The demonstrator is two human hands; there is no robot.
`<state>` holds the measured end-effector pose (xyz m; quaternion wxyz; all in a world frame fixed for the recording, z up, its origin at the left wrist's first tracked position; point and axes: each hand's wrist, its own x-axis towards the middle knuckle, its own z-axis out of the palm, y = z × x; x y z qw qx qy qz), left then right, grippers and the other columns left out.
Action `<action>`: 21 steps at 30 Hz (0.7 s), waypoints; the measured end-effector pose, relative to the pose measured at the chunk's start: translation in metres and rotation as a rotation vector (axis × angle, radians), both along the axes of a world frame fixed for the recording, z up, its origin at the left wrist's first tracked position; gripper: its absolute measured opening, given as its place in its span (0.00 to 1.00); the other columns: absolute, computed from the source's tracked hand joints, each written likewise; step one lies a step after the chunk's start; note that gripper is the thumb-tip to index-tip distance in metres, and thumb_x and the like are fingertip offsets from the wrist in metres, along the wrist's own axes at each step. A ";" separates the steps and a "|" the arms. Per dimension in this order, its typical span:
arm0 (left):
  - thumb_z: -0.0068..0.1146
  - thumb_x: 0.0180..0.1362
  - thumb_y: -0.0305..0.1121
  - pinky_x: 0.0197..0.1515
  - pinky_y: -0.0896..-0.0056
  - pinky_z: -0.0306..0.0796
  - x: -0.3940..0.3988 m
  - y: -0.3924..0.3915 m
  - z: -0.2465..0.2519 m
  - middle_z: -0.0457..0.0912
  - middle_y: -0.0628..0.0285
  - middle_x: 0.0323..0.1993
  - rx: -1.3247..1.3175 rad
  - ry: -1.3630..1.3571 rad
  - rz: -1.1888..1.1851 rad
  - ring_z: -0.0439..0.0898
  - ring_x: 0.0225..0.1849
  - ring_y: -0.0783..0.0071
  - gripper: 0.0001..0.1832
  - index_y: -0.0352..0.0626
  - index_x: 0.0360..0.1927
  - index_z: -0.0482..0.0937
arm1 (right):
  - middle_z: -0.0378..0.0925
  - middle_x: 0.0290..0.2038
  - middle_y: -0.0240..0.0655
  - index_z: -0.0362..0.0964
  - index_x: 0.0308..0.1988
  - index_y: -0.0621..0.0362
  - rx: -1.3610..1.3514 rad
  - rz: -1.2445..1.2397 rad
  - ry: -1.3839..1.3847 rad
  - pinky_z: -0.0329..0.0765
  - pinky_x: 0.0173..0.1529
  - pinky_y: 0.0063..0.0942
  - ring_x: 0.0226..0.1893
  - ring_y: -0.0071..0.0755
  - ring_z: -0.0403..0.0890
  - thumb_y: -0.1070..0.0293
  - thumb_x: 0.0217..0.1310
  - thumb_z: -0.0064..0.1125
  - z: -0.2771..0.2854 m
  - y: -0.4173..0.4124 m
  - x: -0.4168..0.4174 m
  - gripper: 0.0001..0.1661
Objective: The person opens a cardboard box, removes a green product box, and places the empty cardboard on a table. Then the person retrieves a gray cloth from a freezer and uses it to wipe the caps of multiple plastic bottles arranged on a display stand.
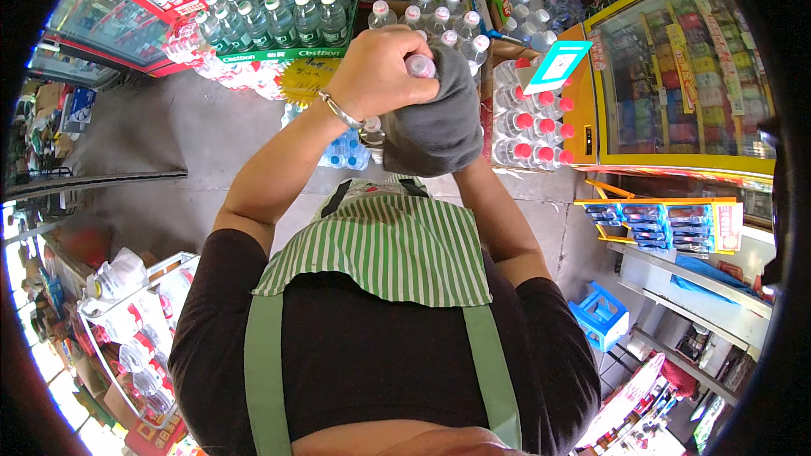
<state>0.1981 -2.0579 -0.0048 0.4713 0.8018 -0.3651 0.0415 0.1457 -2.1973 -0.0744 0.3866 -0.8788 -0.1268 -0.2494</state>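
My left hand (374, 69) grips a bottle (421, 66) near its top, the thumb and forefinger curled round a pale pinkish cap. A bunched dark grey cloth (437, 130) lies against the bottle and hides most of its body. The cloth covers my right hand, of which only the wrist (467, 163) shows below it; the fingers are hidden. Just beyond both hands stand clear bottles with white-and-pink caps (441, 16). A bottle (372, 131) shows partly beneath my left wrist.
Green-capped Cestbon water bottles (279, 16) fill a stack ahead left, with a yellow handwritten sign (307, 79) below. Red-capped bottles (523, 120) and a turquoise code card (557, 68) are to the right. Beyond are a yellow-framed glass-door cabinet (684, 69), a hanging rack (665, 225) and a blue stool (599, 316).
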 end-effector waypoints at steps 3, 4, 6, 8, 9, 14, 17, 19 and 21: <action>0.71 0.42 0.33 0.32 0.74 0.71 0.000 0.004 0.001 0.79 0.61 0.27 -0.079 -0.024 0.017 0.78 0.27 0.72 0.14 0.37 0.31 0.81 | 0.76 0.36 0.39 0.71 0.42 0.57 0.096 0.055 -0.074 0.73 0.43 0.39 0.38 0.46 0.77 0.62 0.44 0.66 0.017 -0.001 -0.010 0.22; 0.71 0.43 0.33 0.32 0.75 0.71 0.002 0.009 0.002 0.80 0.63 0.27 -0.111 0.070 0.032 0.78 0.28 0.76 0.13 0.37 0.32 0.82 | 0.76 0.38 0.39 0.71 0.43 0.57 0.167 0.062 -0.046 0.73 0.44 0.37 0.39 0.45 0.78 0.62 0.42 0.69 0.014 -0.002 -0.010 0.26; 0.70 0.44 0.32 0.32 0.77 0.71 0.007 0.013 0.012 0.80 0.64 0.28 -0.048 0.150 0.037 0.78 0.28 0.78 0.13 0.38 0.33 0.82 | 0.77 0.40 0.39 0.70 0.45 0.59 0.306 0.074 0.019 0.73 0.47 0.35 0.40 0.41 0.78 0.61 0.38 0.74 -0.008 -0.007 -0.009 0.33; 0.70 0.45 0.32 0.32 0.77 0.71 0.008 0.014 0.013 0.80 0.64 0.29 -0.035 0.101 0.057 0.78 0.29 0.79 0.13 0.38 0.33 0.83 | 0.78 0.41 0.38 0.70 0.47 0.59 0.381 0.114 0.089 0.74 0.49 0.33 0.41 0.38 0.78 0.61 0.35 0.77 -0.036 -0.011 -0.009 0.36; 0.70 0.45 0.31 0.33 0.78 0.71 0.009 0.013 0.013 0.80 0.64 0.30 -0.028 0.074 0.060 0.78 0.29 0.79 0.12 0.38 0.33 0.83 | 0.78 0.42 0.38 0.70 0.47 0.60 0.380 0.144 0.125 0.74 0.49 0.32 0.41 0.36 0.78 0.61 0.36 0.78 -0.048 -0.015 -0.010 0.37; 0.70 0.46 0.31 0.37 0.75 0.73 0.016 0.012 0.002 0.80 0.62 0.34 -0.074 -0.034 0.025 0.79 0.32 0.74 0.13 0.40 0.36 0.83 | 0.80 0.43 0.37 0.73 0.50 0.58 -0.226 0.242 0.295 0.77 0.45 0.28 0.40 0.32 0.80 0.70 0.53 0.64 -0.053 -0.060 -0.013 0.22; 0.71 0.45 0.29 0.40 0.75 0.75 0.021 0.009 -0.011 0.80 0.62 0.39 -0.100 -0.077 -0.012 0.80 0.37 0.72 0.16 0.42 0.40 0.83 | 0.81 0.38 0.35 0.76 0.43 0.56 -0.096 0.178 0.256 0.77 0.42 0.27 0.36 0.34 0.81 0.71 0.52 0.64 -0.038 -0.075 -0.016 0.15; 0.71 0.46 0.29 0.40 0.75 0.75 0.021 0.004 -0.006 0.80 0.61 0.39 -0.159 -0.087 -0.049 0.80 0.37 0.71 0.16 0.42 0.40 0.83 | 0.81 0.34 0.35 0.76 0.37 0.56 0.315 0.042 0.272 0.77 0.41 0.28 0.34 0.36 0.81 0.71 0.50 0.64 -0.017 -0.079 -0.026 0.11; 0.71 0.44 0.28 0.38 0.75 0.76 0.021 -0.003 -0.004 0.81 0.59 0.40 -0.172 -0.134 -0.060 0.81 0.36 0.70 0.18 0.43 0.41 0.81 | 0.80 0.33 0.36 0.76 0.35 0.56 0.540 -0.163 0.333 0.77 0.41 0.31 0.35 0.38 0.80 0.71 0.48 0.64 0.021 -0.069 -0.031 0.10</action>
